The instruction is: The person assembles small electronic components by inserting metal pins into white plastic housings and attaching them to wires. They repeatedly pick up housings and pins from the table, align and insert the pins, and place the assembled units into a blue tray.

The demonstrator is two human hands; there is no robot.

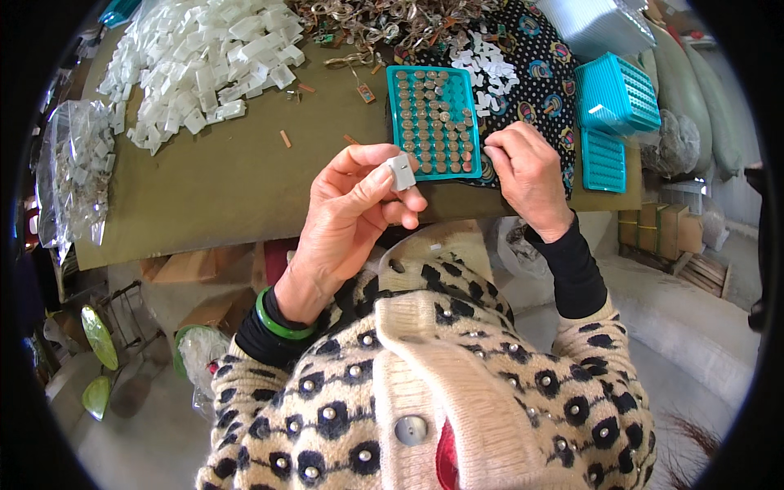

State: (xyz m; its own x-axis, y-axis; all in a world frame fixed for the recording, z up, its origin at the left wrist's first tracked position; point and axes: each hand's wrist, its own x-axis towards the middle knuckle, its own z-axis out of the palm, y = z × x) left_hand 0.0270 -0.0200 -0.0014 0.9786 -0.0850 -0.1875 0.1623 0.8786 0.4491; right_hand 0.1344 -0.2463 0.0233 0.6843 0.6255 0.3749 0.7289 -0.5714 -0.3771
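My left hand pinches a small white plastic case between thumb and fingers, in front of the tray's lower left corner. The case has a small dark slot on its face. Curled closed, my right hand hovers at the tray's right side over the patterned black cloth; whether its fingertips hold anything is hidden. Between and beyond the hands lies a teal tray with rows of round metal discs, like button cells. Small white flat pieces are scattered on the cloth beside it.
A large heap of translucent white cases covers the table's far left. Tangled wire parts are piled at the back. Stacked teal trays stand at right. A clear plastic bag hangs by the left edge.
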